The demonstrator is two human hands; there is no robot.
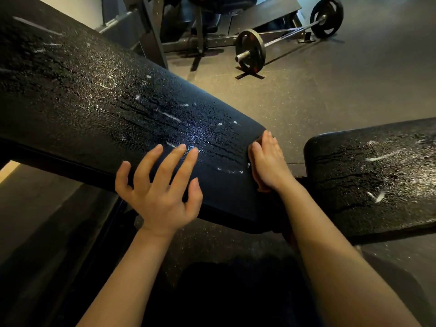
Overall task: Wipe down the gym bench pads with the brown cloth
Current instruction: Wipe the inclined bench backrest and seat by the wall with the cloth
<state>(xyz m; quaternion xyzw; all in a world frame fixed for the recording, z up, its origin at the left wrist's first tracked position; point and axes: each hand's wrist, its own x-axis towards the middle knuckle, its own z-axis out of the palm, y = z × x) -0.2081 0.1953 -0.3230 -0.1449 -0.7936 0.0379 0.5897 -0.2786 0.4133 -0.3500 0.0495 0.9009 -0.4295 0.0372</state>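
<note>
Two pads glisten wet: our left hand (pixel 162 192) rests spread on the back pad (pixel 106 109); at three o'clock, our flat right hand (pixel 267 161) presses the brown cloth (pixel 256 178) against its end, the seat pad (pixel 377 175) beyond.

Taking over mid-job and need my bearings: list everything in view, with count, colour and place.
back pad: one, black, wet with spray, running from upper left to centre
seat pad: one, black, wet, at right
brown cloth: one, brown, mostly hidden under the right hand at the back pad's end
barbell: one, black plates, on the floor, upper right
rack frame: one, black, top centre
floor: speckled grey-brown
left hand: fingers spread on the back pad's near edge
right hand: pressing the cloth flat
</note>
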